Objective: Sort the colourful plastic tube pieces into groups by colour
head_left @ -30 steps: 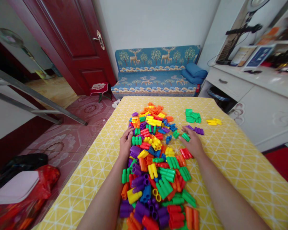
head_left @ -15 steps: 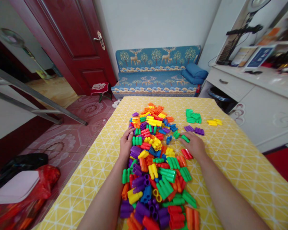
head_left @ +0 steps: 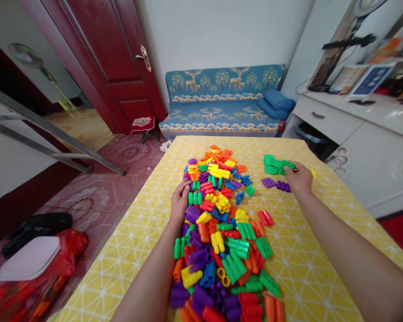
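Observation:
A long heap of mixed plastic toy blocks [head_left: 218, 241], shaped like joined tubes in several colours, runs down the table. My left hand [head_left: 179, 199] rests at the heap's left edge, fingers loosely stretched beside a green block [head_left: 195, 198], holding nothing. Farther right, my right hand [head_left: 300, 179] pinches a green toy block [head_left: 289, 165] at the edge of a small green group [head_left: 272, 164]. Two purple blocks [head_left: 276, 184] lie just left of that hand. Behind its fingers, yellow blocks [head_left: 314, 174] are mostly hidden.
A yellow patterned cloth [head_left: 137, 250] covers the table. Beyond it stands a blue sofa [head_left: 221, 114]. White drawers [head_left: 342, 129] are on the right. Bags [head_left: 70, 250] and a pale lid [head_left: 30, 259] lie on the left. A red block [head_left: 265, 218] sits apart from the heap.
My right hand has moved right and away from the heap, carrying a green block to the green group. My left hand stays by the heap. The view has shifted slightly.

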`<state>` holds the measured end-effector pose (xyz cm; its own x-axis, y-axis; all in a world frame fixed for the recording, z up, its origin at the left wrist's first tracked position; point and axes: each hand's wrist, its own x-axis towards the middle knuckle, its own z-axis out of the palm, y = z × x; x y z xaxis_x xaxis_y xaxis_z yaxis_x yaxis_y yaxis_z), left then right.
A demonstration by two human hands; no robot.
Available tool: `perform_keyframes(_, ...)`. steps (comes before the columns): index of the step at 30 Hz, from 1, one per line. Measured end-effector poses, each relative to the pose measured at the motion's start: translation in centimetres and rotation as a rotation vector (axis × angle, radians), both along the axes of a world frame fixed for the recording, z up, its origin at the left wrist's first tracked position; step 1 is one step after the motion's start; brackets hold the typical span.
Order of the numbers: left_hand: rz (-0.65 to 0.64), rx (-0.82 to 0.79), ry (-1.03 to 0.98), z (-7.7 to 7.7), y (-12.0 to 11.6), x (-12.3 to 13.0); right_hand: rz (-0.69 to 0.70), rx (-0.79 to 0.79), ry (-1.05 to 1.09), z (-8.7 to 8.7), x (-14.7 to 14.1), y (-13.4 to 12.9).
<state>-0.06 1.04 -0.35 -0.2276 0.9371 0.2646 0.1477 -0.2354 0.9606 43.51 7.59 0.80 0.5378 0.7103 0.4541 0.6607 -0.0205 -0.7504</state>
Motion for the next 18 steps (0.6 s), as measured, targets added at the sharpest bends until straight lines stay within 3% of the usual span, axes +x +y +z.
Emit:
perform_keyframes(5,0.011,-0.011,0.005,0.0,0.1,0.0,-0.044,-0.094,-0.156,0.5,1.5,3.1)
perform_keyframes(11,0.019,-0.001,0.013,-0.1,0.2,-0.1,0.183,-0.249,-0.272,-1.1,-0.1,3.4)
perform_keyframes(14,0.015,-0.01,0.011,-0.1,0.1,-0.1,0.257,-0.219,-0.249,-1.0,-0.6,3.0)
perform_keyframes(18,0.003,-0.012,0.003,0.0,-0.1,0.0,0.318,-0.045,-0.187,0.7,-2.7,1.4)
